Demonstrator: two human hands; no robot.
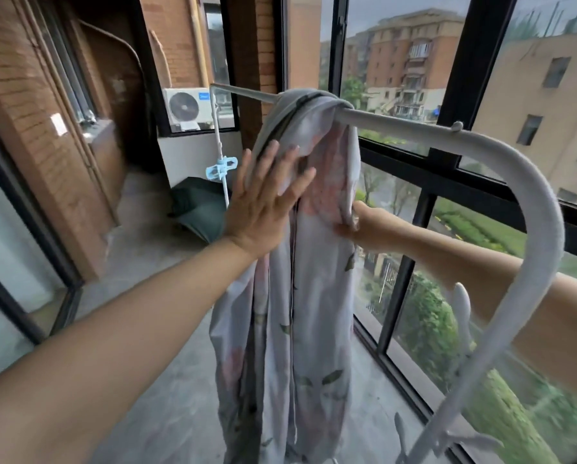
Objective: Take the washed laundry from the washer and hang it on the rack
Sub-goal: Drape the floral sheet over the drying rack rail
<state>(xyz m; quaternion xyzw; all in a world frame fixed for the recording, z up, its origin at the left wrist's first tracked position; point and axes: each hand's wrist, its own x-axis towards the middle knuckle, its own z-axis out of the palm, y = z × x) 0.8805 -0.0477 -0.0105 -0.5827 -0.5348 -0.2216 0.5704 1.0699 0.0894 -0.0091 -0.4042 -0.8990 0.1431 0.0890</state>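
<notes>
- This is the hanging step. The floral sheet (294,313) is already slung over the top bar of the rack (414,130) and hangs nearly down to the floor (166,380). The washer isn't in shot.
- The left hand (267,199) is flat with fingers spread, palm pressing on the near face of the cloth just under the bar.
- The right hand (361,226) comes in from the window side and grips a fold at the sheet's right edge. Its fingertips are buried in fabric, so I can't tell exactly how they sit.
- My guess for the next move is spreading it sideways. It's all bunched into a narrow bundle where it crosses the bar, and there's bare bar on both sides. That means pulling the edges apart while keeping weight on both sides of the bar.
- The sheet is thin and limp, pale grey-lilac with pink blooms and green leaves, and a dark seam line runs down the middle. It falls in long soft folds and will probably cling to itself.
- The rack is smooth white round tubing that bends in a big curve at the near end, with a small nub on top. It looks slick, so the cloth could slide.
- Also around are a blue clip (222,169) on the thin far upright and a green cushion (200,205) on the floor.
</notes>
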